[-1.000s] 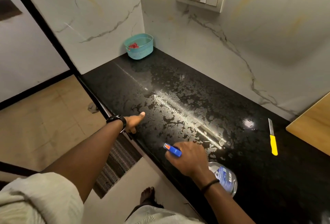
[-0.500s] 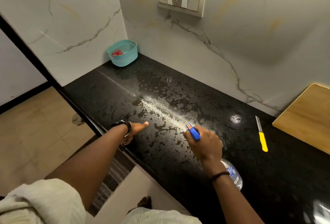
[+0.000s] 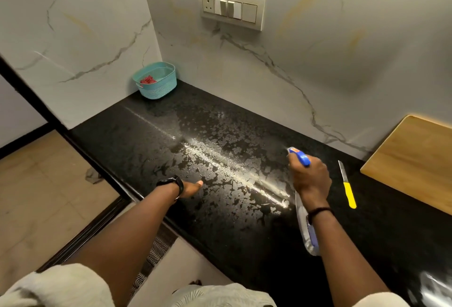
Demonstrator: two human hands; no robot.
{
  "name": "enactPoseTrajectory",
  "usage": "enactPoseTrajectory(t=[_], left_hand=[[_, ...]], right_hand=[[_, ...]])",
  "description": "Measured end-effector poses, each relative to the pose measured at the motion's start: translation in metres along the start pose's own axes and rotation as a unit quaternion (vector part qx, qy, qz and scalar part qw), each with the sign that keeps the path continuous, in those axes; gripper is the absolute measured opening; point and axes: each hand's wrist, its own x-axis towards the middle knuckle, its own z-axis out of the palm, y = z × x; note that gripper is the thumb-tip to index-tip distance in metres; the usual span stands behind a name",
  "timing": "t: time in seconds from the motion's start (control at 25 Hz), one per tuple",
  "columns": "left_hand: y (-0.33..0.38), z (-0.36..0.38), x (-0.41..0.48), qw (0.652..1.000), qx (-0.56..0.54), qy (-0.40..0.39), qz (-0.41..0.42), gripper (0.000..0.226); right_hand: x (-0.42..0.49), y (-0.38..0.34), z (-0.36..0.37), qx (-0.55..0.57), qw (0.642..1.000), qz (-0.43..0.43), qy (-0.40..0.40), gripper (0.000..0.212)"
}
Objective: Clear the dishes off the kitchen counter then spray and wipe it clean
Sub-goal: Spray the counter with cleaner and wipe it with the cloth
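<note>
My right hand (image 3: 310,177) grips the spray bottle (image 3: 305,223), left hand (image 3: 192,188) empty; counter (image 3: 151,145) mostly sprayed, wiping remains, knife (image 3: 347,185) at three o'clock.

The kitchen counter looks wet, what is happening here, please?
A person is spraying the black counter. The right hand grips a spray bottle with its nozzle aimed along the wet, spotted patch. The left hand rests at the counter's front edge, holding nothing. No cloth shows. A yellow-handled knife, a teal basket and a wooden board are on the counter.
</note>
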Motion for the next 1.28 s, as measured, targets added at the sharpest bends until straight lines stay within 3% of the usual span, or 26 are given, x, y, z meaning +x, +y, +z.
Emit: enactPoseTrajectory(t=[0.2,0.36,0.64,0.92,1.08,1.28], left_hand=[[-0.009,0.011,0.008,0.999,-0.036,0.01,0.015,0.089],[-0.02,0.018,0.001,0.996,-0.012,0.086,0.037,0.092],[-0.049,0.049,-0.008,0.984,-0.002,0.171,0.047,0.097],[-0.053,0.063,-0.024,0.978,-0.028,0.196,0.058,0.057],[-0.063,0.066,-0.019,0.978,-0.065,0.19,0.058,0.062],[-0.059,0.063,-0.015,0.975,-0.11,0.174,0.077,0.06]], right_hand=[[0.016,0.03,-0.021,0.108,0.988,0.107,0.03,0.037],[0.009,0.033,-0.034,0.123,0.989,0.052,0.06,0.046],[-0.038,0.028,-0.051,0.098,0.994,-0.046,-0.001,0.055],[-0.07,0.042,-0.06,0.076,0.985,-0.131,-0.082,0.053],[-0.086,0.052,-0.059,0.021,0.986,-0.124,-0.108,0.053],[-0.102,0.051,-0.056,-0.01,0.971,-0.197,-0.138,0.043]])
